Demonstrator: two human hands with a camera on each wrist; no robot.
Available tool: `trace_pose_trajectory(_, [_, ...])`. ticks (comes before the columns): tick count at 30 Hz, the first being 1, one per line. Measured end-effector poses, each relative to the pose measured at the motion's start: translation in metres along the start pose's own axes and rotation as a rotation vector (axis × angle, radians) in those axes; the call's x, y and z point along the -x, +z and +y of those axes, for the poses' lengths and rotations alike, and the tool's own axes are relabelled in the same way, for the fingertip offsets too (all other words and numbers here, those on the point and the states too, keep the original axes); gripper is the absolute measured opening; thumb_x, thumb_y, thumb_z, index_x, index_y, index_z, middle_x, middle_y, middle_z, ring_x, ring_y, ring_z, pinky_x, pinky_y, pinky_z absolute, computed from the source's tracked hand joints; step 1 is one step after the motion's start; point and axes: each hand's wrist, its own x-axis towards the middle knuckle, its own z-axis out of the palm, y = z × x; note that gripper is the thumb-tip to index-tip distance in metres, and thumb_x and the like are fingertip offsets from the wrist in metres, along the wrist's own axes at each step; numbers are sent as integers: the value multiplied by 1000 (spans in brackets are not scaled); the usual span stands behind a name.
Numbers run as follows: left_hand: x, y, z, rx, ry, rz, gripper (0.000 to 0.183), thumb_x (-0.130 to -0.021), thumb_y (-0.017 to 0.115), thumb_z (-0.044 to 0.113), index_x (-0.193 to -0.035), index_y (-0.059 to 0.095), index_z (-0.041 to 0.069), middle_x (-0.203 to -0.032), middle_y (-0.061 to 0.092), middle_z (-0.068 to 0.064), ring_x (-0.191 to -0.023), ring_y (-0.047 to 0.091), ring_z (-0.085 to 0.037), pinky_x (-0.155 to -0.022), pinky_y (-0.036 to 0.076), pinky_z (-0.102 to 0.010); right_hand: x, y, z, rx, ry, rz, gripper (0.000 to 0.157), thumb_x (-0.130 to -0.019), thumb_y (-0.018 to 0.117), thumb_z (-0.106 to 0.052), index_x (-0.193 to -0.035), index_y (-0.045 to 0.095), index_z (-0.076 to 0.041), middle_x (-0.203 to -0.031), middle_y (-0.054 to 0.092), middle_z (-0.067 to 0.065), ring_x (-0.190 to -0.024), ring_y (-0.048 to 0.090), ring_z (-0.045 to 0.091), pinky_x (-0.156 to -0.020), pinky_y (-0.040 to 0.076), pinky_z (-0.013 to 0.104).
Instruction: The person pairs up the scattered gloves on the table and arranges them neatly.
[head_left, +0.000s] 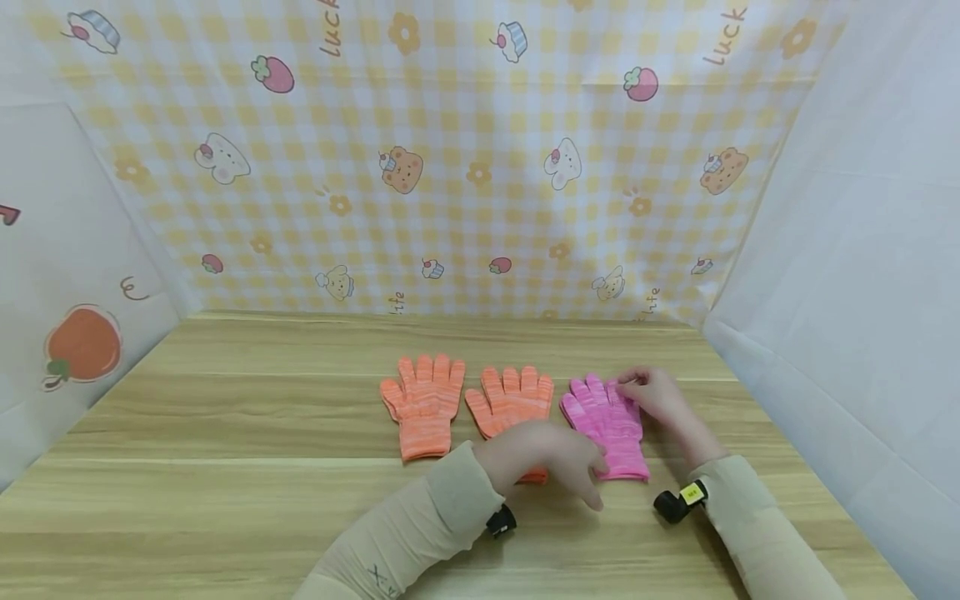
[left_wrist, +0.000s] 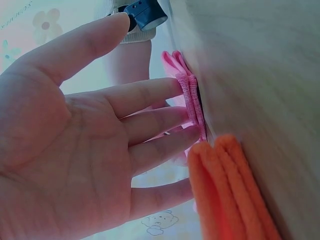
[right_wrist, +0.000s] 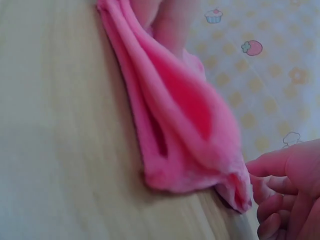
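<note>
A pink knit glove (head_left: 611, 429) lies palm-flat on the table, its fingers toward the back and its cuff, with layered edges, toward the front. My left hand (head_left: 558, 454) reaches across the middle orange glove to the pink cuff. Its fingers are extended in the left wrist view, with fingertips (left_wrist: 187, 116) against the pink cuff (left_wrist: 194, 102). At the glove's far right side, my right hand (head_left: 656, 398) pinches the edge of a glove finger between thumb and forefinger. The right wrist view shows its other fingers curled (right_wrist: 272, 205) beside the glove (right_wrist: 185, 125).
Two orange knit gloves, one at left (head_left: 427, 404) and one in the middle (head_left: 517, 400), lie in a row with the pink one. My left forearm partly covers the middle one. A patterned cloth (head_left: 480, 208) hangs behind the wooden table (head_left: 225, 417); white cloth (head_left: 840, 292) borders the right.
</note>
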Motion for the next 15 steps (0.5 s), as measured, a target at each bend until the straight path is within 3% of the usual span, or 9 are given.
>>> trace_pose_trajectory(9, [1, -2, -1, 13, -1, -11, 55, -91, 63, 44, -140, 52, 20, -152, 32, 7, -136, 28, -7, -109, 21, -20, 0, -5, 7, 102, 2, -17, 26, -88, 67, -15, -102, 67, 7, -98, 66, 21, -92, 58, 32, -78, 47, 42])
trace_pose_trajectory(15, [2, -2, -1, 7, 7, -13, 55, -91, 63, 44, -140, 52, 20, -152, 32, 7, -136, 28, -6, -109, 21, -20, -1, -2, 8, 112, 13, -25, 25, -88, 68, -17, -100, 67, 5, -96, 65, 19, -92, 57, 33, -83, 45, 48])
